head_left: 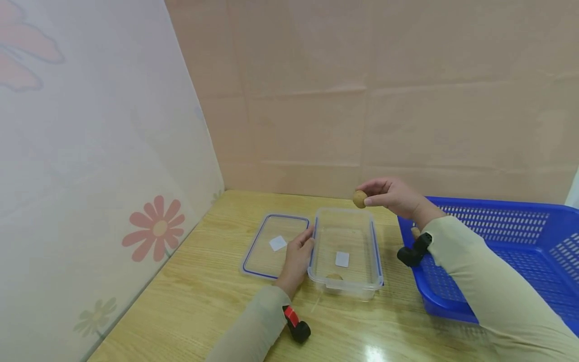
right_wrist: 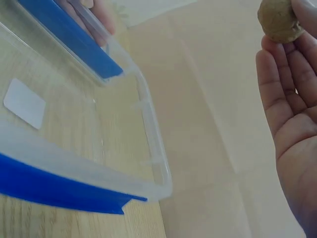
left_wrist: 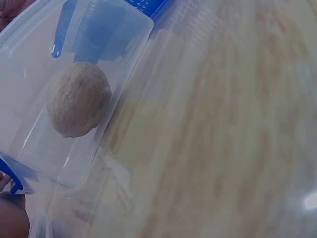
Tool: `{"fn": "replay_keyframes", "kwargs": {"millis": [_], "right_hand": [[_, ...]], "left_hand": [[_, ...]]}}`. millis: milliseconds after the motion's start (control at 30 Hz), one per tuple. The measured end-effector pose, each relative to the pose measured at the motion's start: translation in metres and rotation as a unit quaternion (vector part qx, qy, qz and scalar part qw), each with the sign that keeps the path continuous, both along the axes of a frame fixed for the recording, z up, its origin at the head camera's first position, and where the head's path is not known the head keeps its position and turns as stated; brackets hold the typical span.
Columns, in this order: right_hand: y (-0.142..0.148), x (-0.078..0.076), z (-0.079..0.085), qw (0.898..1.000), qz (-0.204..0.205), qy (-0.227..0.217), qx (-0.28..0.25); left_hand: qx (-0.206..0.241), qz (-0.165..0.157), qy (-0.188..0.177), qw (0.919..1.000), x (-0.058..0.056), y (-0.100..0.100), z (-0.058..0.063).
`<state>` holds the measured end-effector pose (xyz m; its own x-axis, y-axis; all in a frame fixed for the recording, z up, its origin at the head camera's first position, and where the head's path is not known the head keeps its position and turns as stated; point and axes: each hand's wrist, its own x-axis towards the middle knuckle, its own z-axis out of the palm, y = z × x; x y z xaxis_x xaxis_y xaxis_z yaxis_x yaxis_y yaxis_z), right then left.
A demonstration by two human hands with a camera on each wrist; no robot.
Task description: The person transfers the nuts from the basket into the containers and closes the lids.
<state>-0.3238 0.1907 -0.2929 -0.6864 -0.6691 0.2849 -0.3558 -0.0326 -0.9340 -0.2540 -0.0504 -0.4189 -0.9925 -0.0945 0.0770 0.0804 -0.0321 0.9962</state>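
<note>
My right hand (head_left: 393,196) is raised above the far right corner of a clear plastic food container (head_left: 378,251). It pinches a round brown walnut (head_left: 359,199) between thumb and fingertips; the right wrist view shows the same walnut (right_wrist: 280,20) at the top edge. At the container's left side, my left hand (head_left: 296,259) holds the rim, its thumb on top and fingers along the outer wall. Inside the container, near its front end, lies another walnut (left_wrist: 79,99), wrinkled and pale in the left wrist view. A white label (head_left: 342,259) shows in the container.
Left of the container, a clear lid (head_left: 260,251) with a blue seal and a white label lies flat on the wooden table (head_left: 181,306). A large blue basket (head_left: 434,301) stands on the right, with a small tan thing (head_left: 415,232) inside its left wall. Wall coverings border the table.
</note>
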Motion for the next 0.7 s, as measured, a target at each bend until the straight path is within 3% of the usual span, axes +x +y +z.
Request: {"fn": "replay_keyframes", "kwargs": {"millis": [233, 433, 700], "right_hand": [[-0.015, -0.001, -0.003, 1.0, 0.024, -0.011, -0.002], [-0.028, -0.003, -0.007, 0.998, 0.029, -0.021, 0.042], [-0.04, -0.004, -0.015, 0.992, 0.067, -0.053, 0.094]], "left_hand": [[0.007, -0.005, 0.006, 0.9999, -0.001, 0.0, 0.0], [0.002, -0.007, 0.008, 0.9999, -0.002, 0.001, 0.0], [-0.003, -0.008, 0.006, 0.9999, -0.002, 0.001, 0.0]]}}
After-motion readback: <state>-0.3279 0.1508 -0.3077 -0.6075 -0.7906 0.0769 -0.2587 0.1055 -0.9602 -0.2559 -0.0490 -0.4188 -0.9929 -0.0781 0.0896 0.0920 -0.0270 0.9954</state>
